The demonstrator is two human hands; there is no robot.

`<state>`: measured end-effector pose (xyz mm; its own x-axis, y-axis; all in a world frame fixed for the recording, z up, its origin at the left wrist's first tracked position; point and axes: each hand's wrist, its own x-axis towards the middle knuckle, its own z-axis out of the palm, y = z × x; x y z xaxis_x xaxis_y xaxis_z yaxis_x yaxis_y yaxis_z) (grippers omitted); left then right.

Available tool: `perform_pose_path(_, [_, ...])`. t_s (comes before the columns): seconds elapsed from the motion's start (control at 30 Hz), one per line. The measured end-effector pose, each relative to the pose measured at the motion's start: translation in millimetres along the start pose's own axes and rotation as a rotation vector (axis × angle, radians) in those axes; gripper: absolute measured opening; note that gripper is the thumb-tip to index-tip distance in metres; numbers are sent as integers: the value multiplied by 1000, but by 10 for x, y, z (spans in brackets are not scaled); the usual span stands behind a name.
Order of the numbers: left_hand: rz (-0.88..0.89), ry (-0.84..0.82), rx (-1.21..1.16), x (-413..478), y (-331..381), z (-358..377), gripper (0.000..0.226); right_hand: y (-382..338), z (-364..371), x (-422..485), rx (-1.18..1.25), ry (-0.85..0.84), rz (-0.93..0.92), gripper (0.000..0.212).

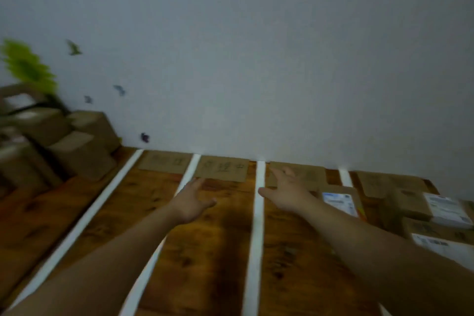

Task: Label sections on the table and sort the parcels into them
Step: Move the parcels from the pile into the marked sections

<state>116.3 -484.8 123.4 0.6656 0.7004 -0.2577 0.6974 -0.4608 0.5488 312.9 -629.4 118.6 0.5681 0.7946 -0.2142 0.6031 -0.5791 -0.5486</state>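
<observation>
We reach over the taped worktop [218,251].
Mid-frame, our left grip [191,200] and right grip [287,192] spread their fingers, holding nothing, near the cardboard labels [221,168].

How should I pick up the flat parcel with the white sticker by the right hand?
The flat parcel lies flat and looks thin, so probably pinch its left edge: thumb on top, fingers slid under. Come from the left with the right hand; boxes crowd its right side.
</observation>
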Motion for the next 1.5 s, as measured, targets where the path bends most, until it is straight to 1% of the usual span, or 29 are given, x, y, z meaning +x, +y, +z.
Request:
perform_pose_path(0.23, [-96, 222, -35, -849, -1674, -1498, 79, -1893, 877, 16, -36, -68, -169, 82])
perform_pose_path(0.4, [-290, 334, -60, -1535, -2803, -2426, 78, -3306, 1530, -66, -85, -118, -329, 77])
perform_pose_path(0.53, [-398, 411, -109, -1843, -3503, -3021, 79, -4246, 1945, 1, -95, -190, -458, 80])
perform_pose_path(0.67, [-437, 469, -139, -1839, -3995, -3462, 80, -4987, 2244, 261, -110, -186, -520, 83])
perform_pose_path(0.77, [-407, 464, -84, -1618, -4238, -3811, 78, -5444, 2414, 625, -109, -165, -556, 81])
perform_pose_path(0.83, [-386, 456, -66, -1378, -4376, -4040, 77, -5700, 2501, 941, -108, -153, -546, 78])
perform_pose_path(0.93, [-375, 464, -72, -896, -4588, -4355, 77, -6046, 2607, 1469, -50, -141, -501, 79])
perform_pose_path(1.03, [-379, 408, 12, -393, -4770, -4623, 80, -6317, 2697, 1920, 35, -135, -446, 78])
perform_pose_path(1.13, [-299, 359, 68, 95, -4885, -4880, 78, -6493, 2758, 2255, 104, -114, -390, 73])
perform_pose_path(1.27, [-238, 341, 85, 758, -5112, -5244, 80, -6661, 2813, 2636, 12, -5, -382, 72])
perform_pose_path(1.37, [-119, 347, 53, 1316, -5363, -5551, 81, -6831, 2832, 2891, -28, 27, -290, 72])
perform_pose_path(1.43, [-105, 348, 80, 1661, -5541, -5730, 78, -6974, 2864, 3033, -67, 72, -222, 78])
perform_pose_path(1.5, [-79, 343, 79, 2018, -5782, -5881, 80, -7182, 2939, 3156, -3, 74, -192, 77])
